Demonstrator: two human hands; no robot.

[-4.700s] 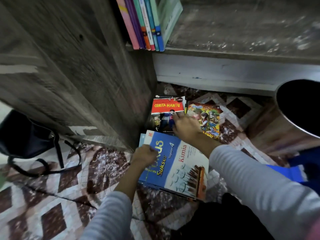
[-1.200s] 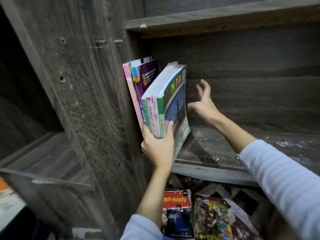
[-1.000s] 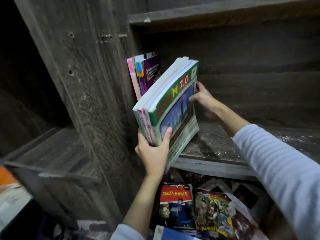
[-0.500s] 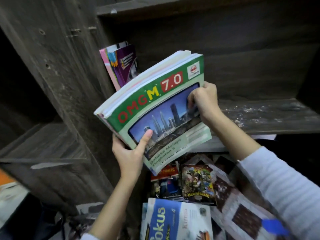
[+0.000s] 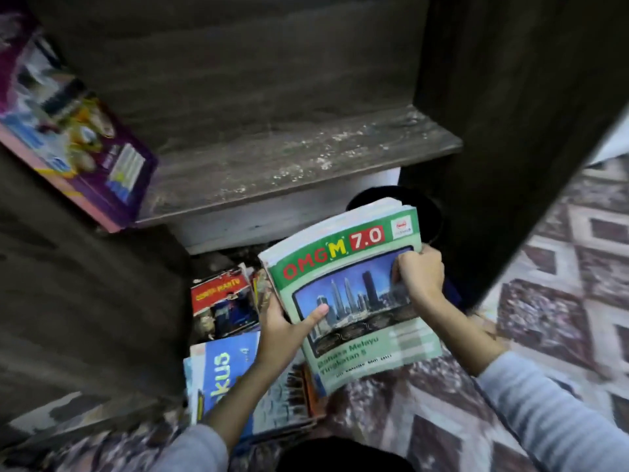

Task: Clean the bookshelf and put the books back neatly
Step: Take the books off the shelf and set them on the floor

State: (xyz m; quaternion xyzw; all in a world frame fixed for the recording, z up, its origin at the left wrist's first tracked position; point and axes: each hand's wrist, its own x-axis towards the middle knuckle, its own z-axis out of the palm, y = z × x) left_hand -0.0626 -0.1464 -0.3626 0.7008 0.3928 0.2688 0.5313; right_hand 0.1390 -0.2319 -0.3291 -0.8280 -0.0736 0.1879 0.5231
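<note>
on the patterned floor [image 5: 425,420], nearest, a blue book [image 5: 221,369] lies face up. above it the left hand [image 5: 279,335] grasps the lower left edge of the green book stack [image 5: 357,349], thumb across the cover; the right hand [image 5: 420,277] pinches its right edge. the stack is held in the air before the shelf [image 5: 272,172]. a red comic [image 5: 221,301] lies on the floor beyond. farther, purple books [image 5: 85,148] lean at the dusty shelf's left end.
</note>
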